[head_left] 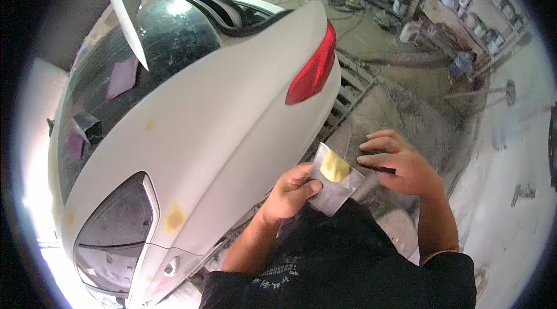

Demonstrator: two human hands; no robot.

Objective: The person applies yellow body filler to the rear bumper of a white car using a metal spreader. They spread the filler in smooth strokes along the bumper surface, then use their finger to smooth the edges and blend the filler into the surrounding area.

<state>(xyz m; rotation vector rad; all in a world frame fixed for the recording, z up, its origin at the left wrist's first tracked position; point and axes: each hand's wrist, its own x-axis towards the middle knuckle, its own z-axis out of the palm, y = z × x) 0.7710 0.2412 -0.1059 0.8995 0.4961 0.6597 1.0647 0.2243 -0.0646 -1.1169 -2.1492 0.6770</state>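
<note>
My left hand (pixel 292 194) grips the near left edge of a flat, pale grey plate (pixel 332 199), thumb on top. A lump of yellow putty (pixel 335 167) lies on the plate's far part. Just to the right, my right hand (pixel 406 165) has its fingers curled, with a thin black flat piece (pixel 380 169) between them; it looks like a spreader, mostly covered by the fingers. That hand is apart from the plate. On the left stands a white car body (pixel 226 117), with a yellowish patch (pixel 174 218) near the side window and a smaller yellowish spot (pixel 149 125) higher up.
The car has a red tail light (pixel 313 68), a dark side window (pixel 113 222) and a raised white panel (pixel 125 10). A pinkish sheet (pixel 122 77) lies on the large glass. Floor grating (pixel 351 85) runs beside the car. Shelves with cans (pixel 473 22) line the far right.
</note>
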